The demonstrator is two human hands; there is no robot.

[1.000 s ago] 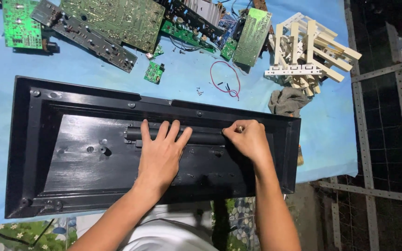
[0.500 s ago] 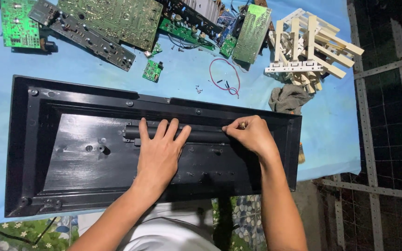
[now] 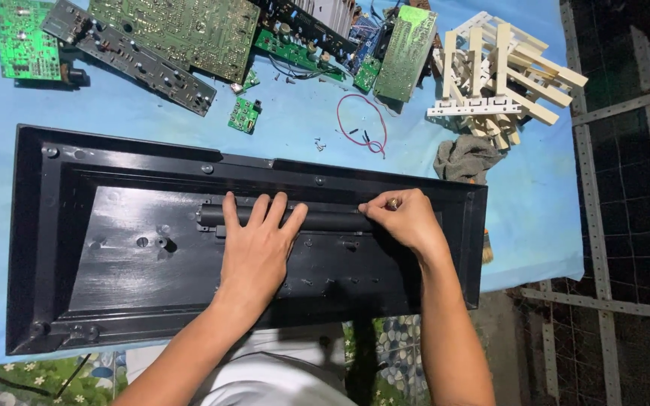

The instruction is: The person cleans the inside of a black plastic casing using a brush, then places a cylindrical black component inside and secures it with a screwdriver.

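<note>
A long black plastic casing (image 3: 114, 248) lies hollow side up on a blue cloth. A black cylindrical bar (image 3: 332, 220) runs across its middle. My left hand (image 3: 257, 252) lies flat on the casing, fingers spread over the left part of the bar and holding nothing. My right hand (image 3: 408, 222) is at the bar's right end, fingers pinched on a small metal piece (image 3: 393, 201); what it is cannot be made out.
Green circuit boards (image 3: 182, 34) and a dark component strip (image 3: 133, 56) lie along the far edge. Beside them are a small green board (image 3: 244, 114), a red wire loop (image 3: 362, 120), white slatted parts (image 3: 502, 71) and a grey rag (image 3: 466, 158). A metal grid frame (image 3: 626, 225) stands at the right.
Both hands stay where they were on the bar. Only the view has shifted slightly.
</note>
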